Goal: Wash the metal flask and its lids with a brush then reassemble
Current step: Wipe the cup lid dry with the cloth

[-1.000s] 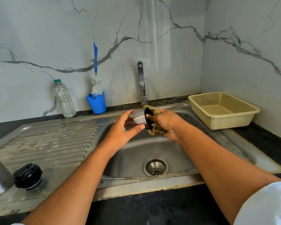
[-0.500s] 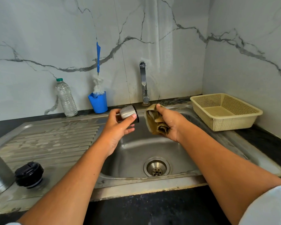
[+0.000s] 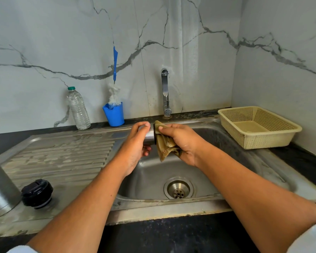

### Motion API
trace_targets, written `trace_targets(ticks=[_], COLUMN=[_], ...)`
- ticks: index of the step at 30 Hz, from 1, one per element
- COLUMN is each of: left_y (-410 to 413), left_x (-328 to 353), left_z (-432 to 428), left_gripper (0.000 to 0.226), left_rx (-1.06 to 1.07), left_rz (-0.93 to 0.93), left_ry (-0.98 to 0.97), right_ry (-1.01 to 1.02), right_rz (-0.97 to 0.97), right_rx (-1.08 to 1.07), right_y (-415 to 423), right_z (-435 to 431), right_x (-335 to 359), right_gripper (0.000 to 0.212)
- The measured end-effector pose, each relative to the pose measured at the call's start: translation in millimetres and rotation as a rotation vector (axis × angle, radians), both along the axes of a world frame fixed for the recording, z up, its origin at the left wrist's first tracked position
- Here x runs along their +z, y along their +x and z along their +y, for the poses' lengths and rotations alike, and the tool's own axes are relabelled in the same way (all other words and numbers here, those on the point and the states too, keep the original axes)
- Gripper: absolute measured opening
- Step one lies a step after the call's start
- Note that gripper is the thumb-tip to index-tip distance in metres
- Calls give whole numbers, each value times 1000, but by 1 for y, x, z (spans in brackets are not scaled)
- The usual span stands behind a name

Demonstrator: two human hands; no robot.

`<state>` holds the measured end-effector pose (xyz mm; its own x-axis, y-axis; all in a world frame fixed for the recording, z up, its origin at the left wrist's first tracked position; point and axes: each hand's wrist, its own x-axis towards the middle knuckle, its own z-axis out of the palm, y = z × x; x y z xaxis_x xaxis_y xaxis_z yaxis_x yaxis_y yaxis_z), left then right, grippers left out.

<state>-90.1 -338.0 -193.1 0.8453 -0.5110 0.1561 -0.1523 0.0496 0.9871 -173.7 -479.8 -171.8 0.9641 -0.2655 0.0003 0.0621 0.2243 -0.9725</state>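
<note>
Above the sink (image 3: pixel 226 136), the metal lid (image 3: pixel 150 136) is gripped by the left hand (image 3: pixel 135 148); the cloth (image 3: pixel 165 143) is pinched against it by the right hand (image 3: pixel 184 141), probably for wiping.

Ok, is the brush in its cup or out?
In: the brush stands bristles-down in the blue cup, handle pointing up.

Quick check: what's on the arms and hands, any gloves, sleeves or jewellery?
No gloves: the left hand and right hand are bare, with no rings or watch showing. Forearms are uncovered. White fabric shows only at the bottom corners: right sleeve, left sleeve.
</note>
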Motion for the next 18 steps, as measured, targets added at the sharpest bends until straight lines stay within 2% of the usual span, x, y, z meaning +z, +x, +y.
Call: trace_targets(ticks=[2, 4, 6, 8, 11, 14, 16, 18], left_y=[2, 5, 5, 5, 3, 2, 2, 2], left_x=[0, 2, 4, 7, 9, 10, 11, 14], left_z=[1, 3, 6, 7, 7, 8, 11, 14], left_gripper=[32, 47, 55, 48, 34, 33, 34, 34], left_rx=[25, 37, 38, 52, 104, 138, 127, 122], left_rz=[15, 39, 78, 98, 113, 157, 231, 306], left_ry=[-32, -46, -68, -103, -107, -3, 51, 88], right_ry=[86, 141, 34, -212, -615, -1174, -1544, -1794], right_rz=[5, -28, -77, -127, -156, -198, -215, -207], right_rx=[100, 221, 304, 310, 306, 228, 124, 70], right_y=[-7, -13, -14, -13, -9, -4, -6, -8], right_z=[7, 14, 23, 29, 30, 25, 26, 31], right_x=[5, 9, 8, 6, 4, -4, -4, -2], right_gripper=[22, 34, 37, 33, 40, 36, 45, 60])
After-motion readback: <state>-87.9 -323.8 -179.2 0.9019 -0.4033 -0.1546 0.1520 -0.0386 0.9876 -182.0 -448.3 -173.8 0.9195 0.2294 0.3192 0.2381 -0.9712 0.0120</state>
